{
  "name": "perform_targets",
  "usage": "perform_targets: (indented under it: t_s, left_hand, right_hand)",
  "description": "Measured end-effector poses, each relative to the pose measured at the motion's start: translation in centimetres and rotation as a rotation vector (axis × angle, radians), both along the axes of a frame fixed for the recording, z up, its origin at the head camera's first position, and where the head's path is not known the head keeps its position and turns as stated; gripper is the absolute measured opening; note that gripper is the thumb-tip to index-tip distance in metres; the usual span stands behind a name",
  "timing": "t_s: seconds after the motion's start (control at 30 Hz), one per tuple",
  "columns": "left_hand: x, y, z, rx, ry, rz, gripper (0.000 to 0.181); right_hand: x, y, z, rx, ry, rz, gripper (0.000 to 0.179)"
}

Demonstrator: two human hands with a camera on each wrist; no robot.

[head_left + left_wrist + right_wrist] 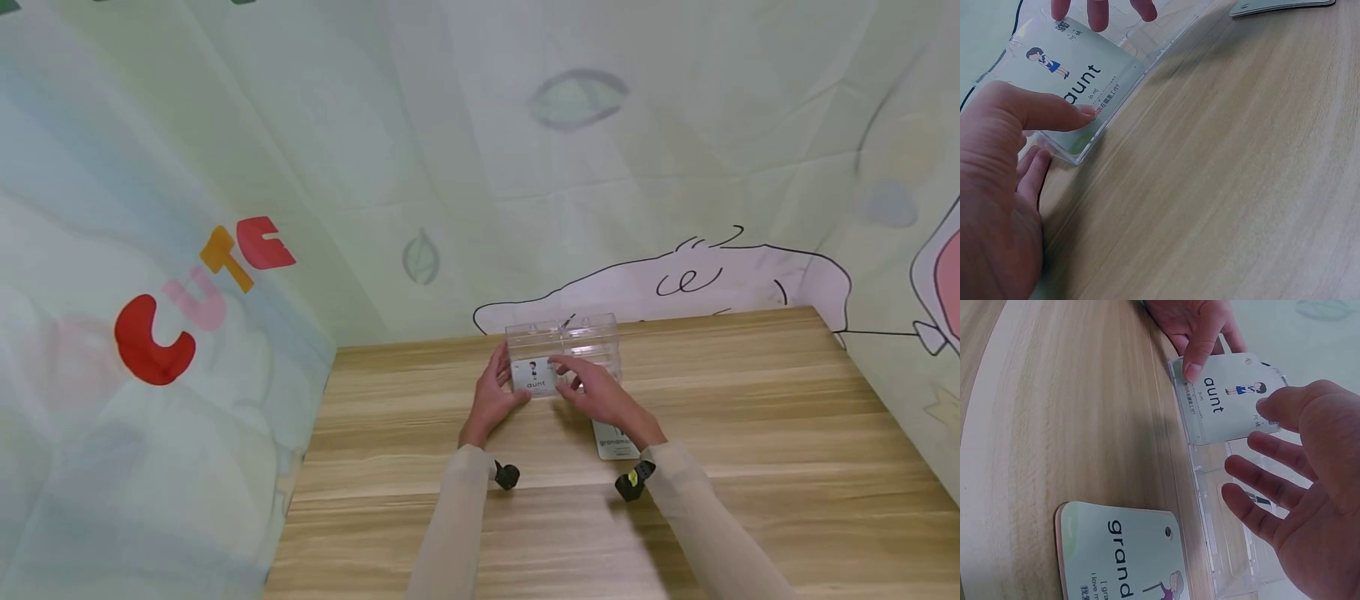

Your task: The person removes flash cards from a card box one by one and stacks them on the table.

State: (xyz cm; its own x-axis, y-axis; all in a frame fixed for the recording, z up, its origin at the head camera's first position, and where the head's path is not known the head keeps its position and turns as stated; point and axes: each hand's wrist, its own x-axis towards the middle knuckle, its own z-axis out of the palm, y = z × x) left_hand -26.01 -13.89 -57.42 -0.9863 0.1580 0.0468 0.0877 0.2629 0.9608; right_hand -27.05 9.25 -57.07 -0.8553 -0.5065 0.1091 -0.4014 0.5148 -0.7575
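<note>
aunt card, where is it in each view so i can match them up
Head: card just right of centre, below the middle.
Left wrist: card at upper left.
Right wrist: card right of centre, in the upper half.
Shared landmark: left hand, its thumb on the card.

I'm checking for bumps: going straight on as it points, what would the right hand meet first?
Most likely the white rectangular card printed "aunt", directly ahead of the right hand; depth is unclear, so they may already be touching.
</note>
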Motion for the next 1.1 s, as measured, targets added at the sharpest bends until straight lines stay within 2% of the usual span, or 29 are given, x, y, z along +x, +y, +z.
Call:
perform_targets:
  t_s: [0.07,0.27,0.3,0.43,0.7,1.1]
  left_hand:
    - [-0.2,0.0,-0.5,-0.002,-0.003,-0.001,0.098]
    - [-1.6,-0.1,-3.9,0.002,0.009,0.034,0.105]
    - [-1.7,0.0,-4.1,0.002,0.013,0.041,0.105]
    - [-1.7,-0.1,-4.3,0.001,0.014,0.055,0.105]
    - [-1.7,-0.1,-4.4,-0.010,-0.002,0.050,0.104]
    - [-1.6,-0.1,-4.4,0.000,-0.010,0.053,0.105]
  right_hand:
    - [0.0,0.0,0.0,-0.004,0.000,-0.001,0.050]
    - [-0.2,0.0,0.0,-0.011,-0.001,-0.015,0.045]
    - [-0.2,0.0,0.0,-0.007,0.002,-0.020,0.043]
    - [0.0,-0.1,0.1,-0.005,0.011,-0.035,0.038]
    - [0.2,-0.2,0.1,-0.018,0.013,-0.044,0.045]
    - [0.0,-0.2,0.2,-0.012,0.022,-0.038,0.042]
